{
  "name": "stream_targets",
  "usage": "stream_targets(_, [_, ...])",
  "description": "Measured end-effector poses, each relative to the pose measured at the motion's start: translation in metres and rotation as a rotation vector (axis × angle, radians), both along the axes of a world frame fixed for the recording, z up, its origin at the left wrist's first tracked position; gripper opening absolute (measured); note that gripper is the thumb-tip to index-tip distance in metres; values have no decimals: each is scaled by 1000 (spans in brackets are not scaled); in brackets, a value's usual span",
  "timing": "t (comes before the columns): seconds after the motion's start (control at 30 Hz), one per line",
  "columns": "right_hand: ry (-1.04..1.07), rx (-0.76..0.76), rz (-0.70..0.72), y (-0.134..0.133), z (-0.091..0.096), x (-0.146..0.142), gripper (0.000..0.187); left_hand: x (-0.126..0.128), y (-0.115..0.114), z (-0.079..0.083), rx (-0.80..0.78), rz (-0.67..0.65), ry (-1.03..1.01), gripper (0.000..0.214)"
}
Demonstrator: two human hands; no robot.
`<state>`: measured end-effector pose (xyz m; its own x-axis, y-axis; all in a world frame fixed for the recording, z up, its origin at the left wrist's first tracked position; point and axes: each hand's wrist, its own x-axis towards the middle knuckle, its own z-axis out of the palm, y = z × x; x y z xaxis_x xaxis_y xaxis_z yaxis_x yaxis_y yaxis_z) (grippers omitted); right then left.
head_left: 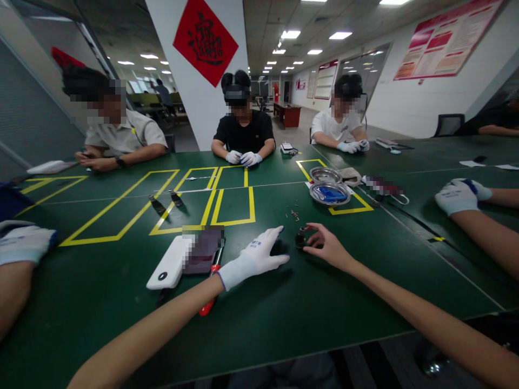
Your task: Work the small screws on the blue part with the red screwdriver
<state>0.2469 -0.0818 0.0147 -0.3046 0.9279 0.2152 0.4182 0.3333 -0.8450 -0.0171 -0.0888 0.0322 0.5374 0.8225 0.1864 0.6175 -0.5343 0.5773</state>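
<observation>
My left hand (257, 255) wears a white glove and lies on the green table (284, 313) with its fingers stretched out, holding nothing. My bare right hand (324, 246) rests just to its right, thumb and fingers pinched round a small dark part (300, 238) that sits on the table. A few tiny screws (294, 214) lie scattered just beyond the part. A red-handled screwdriver (211, 294) lies under my left wrist, partly hidden by it.
A white power bank (168, 265) and a dark phone (203, 253) lie left of my left hand. Two metal dishes (329, 186) stand further back on the right. Yellow tape boxes (227, 202) mark the table. Gloved co-workers sit all round; one's gloved hand (460, 195) rests at right.
</observation>
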Motion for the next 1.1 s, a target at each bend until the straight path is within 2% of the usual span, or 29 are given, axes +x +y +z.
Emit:
stream_targets(0.07, [25,4,52,1,1,-22,63,1,2,-1,-31,39,-6,86])
stream_targets(0.13, [22,44,37,10,-1,-31,47,-1,4,-2,-48,67,-20,80])
stream_targets(0.2, [7,123,-29,28,-6,-29,30,-5,6,-2,-60,65,-38,65])
stream_targets(0.27, [-17,219,-136,52,-11,-20,20,-7,10,-1,-76,48,-50,50])
stream_targets(0.37, [-107,326,-268,90,-17,-8,17,-6,17,1,-92,37,-49,40])
stream_targets(0.47, [-206,386,-275,119,-19,-6,17,0,25,-1,-88,55,-66,40])
stream_targets(0.57, [-267,430,-261,136,-20,-15,19,5,32,-3,-99,72,-105,42])
stream_targets(0.77, [-408,406,-223,149,-27,-24,18,3,36,-3,-182,45,-148,47])
stream_targets(1.1, [-484,337,-180,149,-27,-23,18,3,33,0,-234,42,-181,44])
